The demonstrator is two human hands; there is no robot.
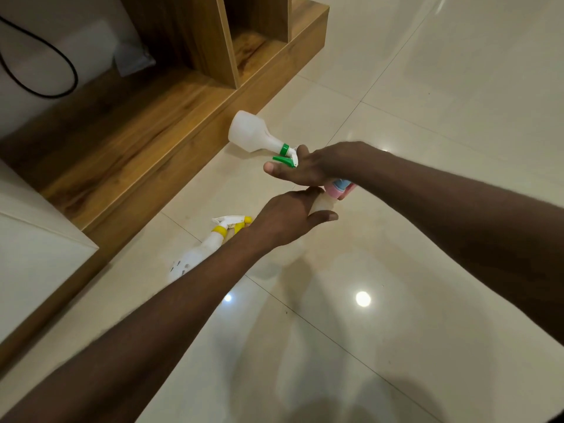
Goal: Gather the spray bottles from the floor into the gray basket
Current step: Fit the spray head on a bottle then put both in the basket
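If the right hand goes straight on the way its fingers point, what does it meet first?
Most likely the green spray head of the white bottle on the floor. The right hand points up-left, fingertips already at that trigger; depth is unclear, so contact cannot be confirmed.

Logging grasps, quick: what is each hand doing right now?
Left hand: curled round a pale bottle.
Right hand: open, fingers straight, holding nothing, beside the green-topped spray bottle.

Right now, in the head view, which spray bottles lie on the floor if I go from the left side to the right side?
Yellow-trigger bottle → green-trigger bottle → pink-labelled bottle, mostly hidden under the right hand and beside the left hand.
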